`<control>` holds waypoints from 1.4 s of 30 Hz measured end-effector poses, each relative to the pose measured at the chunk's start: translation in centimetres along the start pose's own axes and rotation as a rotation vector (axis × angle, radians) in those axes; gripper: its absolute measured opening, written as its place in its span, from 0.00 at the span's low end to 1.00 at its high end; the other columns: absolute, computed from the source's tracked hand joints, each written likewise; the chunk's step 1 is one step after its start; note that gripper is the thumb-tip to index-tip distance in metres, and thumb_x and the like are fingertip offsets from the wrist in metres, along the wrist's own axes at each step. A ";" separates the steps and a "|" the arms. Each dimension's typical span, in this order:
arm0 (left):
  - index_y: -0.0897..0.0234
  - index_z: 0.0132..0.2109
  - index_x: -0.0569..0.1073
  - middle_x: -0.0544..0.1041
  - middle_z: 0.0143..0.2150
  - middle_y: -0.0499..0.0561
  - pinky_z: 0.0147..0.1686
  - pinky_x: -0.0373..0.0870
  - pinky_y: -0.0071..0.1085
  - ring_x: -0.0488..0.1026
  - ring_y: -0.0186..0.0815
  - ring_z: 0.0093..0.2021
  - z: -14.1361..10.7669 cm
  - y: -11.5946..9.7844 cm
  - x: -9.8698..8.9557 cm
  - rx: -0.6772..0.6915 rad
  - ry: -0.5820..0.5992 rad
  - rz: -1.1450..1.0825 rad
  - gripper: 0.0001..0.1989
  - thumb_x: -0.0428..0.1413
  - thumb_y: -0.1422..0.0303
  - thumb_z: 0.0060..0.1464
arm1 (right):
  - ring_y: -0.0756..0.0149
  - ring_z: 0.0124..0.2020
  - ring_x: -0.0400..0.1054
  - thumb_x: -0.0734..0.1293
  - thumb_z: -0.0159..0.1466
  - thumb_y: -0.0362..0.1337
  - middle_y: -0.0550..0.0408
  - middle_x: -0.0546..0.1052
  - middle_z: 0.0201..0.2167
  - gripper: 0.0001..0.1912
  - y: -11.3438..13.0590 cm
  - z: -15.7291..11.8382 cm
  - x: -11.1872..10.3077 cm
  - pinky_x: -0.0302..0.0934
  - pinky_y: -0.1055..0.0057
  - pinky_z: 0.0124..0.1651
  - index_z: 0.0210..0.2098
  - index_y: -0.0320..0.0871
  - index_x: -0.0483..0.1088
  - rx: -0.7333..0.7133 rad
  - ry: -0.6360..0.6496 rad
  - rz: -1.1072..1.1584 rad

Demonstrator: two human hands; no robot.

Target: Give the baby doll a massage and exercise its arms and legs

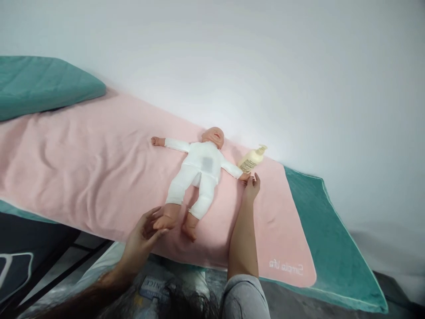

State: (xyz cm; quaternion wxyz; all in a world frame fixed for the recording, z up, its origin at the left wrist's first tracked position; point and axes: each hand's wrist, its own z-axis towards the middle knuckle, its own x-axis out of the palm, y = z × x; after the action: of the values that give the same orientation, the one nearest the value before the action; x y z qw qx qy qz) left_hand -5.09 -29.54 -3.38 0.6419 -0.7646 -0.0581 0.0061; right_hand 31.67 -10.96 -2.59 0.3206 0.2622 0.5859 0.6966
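Note:
A baby doll (201, 165) with a white cloth body lies face up on a pink blanket, arms spread and legs toward me. My left hand (144, 228) is at the doll's foot (165, 222), thumb and fingers apart on either side of it. At the doll's outstretched hand (245, 176), on the right, my right hand (253, 186) has its fingers bent in and closed on it; the exact contact is small in view. Just behind that doll hand is a pale yellow pump bottle (251, 160), tilted, with dark print on its front.
The pink blanket (109, 168), wrinkled at left, covers a green padded surface (328, 235) that shows at the right end. A folded green pad (49, 86) lies far left. A white wall (232, 66) runs along the back. Dark frame bars (63, 270) stand below the front edge.

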 end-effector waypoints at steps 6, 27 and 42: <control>0.68 0.59 0.70 0.74 0.58 0.60 0.60 0.67 0.41 0.69 0.50 0.61 -0.4 0.1 1.3 0.017 -0.155 -0.102 0.35 0.61 0.50 0.49 | 0.61 0.48 0.71 0.71 0.54 0.49 0.47 0.74 0.48 0.32 0.3 -0.1 0.3 0.68 0.65 0.49 0.53 0.40 0.66 -0.032 0.007 0.063; 0.58 0.63 0.66 0.69 0.64 0.50 0.62 0.66 0.39 0.66 0.44 0.63 5.2 -6.7 3.1 0.571 -0.037 0.393 0.26 0.55 0.59 0.59 | 0.62 0.58 0.66 0.58 0.68 0.34 0.50 0.74 0.55 0.20 6.1 -7.8 6.9 0.59 0.56 0.63 0.58 0.49 0.67 -0.928 0.511 -0.216; 0.61 0.63 0.65 0.71 0.62 0.53 0.59 0.67 0.39 0.68 0.43 0.61 12.0 -9.9 6.3 0.580 -0.013 0.361 0.26 0.53 0.57 0.61 | 0.64 0.56 0.69 0.61 0.67 0.35 0.54 0.76 0.53 0.19 4.7 -9.4 6.9 0.56 0.55 0.66 0.57 0.51 0.66 -0.809 0.674 -0.201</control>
State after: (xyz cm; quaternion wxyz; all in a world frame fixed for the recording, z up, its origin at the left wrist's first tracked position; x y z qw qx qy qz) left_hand -0.67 -15.50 4.62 0.8209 -0.5479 0.0782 0.1405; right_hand 19.53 -12.31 0.27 0.2552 -0.1779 0.3635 0.8781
